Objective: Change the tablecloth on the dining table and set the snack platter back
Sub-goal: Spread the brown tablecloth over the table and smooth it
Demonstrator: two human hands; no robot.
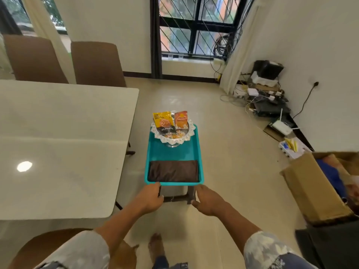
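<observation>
While left grip (pixel 150 198) and right grip (pixel 206 200) clasp stool (pixel 175 199), platter (pixel 189 132) sits beyond.

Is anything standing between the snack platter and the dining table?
Nothing visible. The snack platter sits on the teal tray atop a stool; only bare floor lies between it and the dining table to the left.

i read the table (pixel 58 113) top as smooth and white, glossy enough to throw back a bright spot of light near its front left corner. the tray (pixel 172 152) looks like smooth teal plastic with a soft sheen. at its near edge the folded cloth (pixel 173 171) is dark brown fabric, matt. at its far edge the platter (pixel 189 133) shows shiny metal inside a white lacy rim, and its packets (pixel 163 122) are glossy film. the stool (pixel 175 199) looks dark and matt. the floor (pixel 223 152) tiles are polished, and the box (pixel 310 189) is matt cardboard.
</observation>
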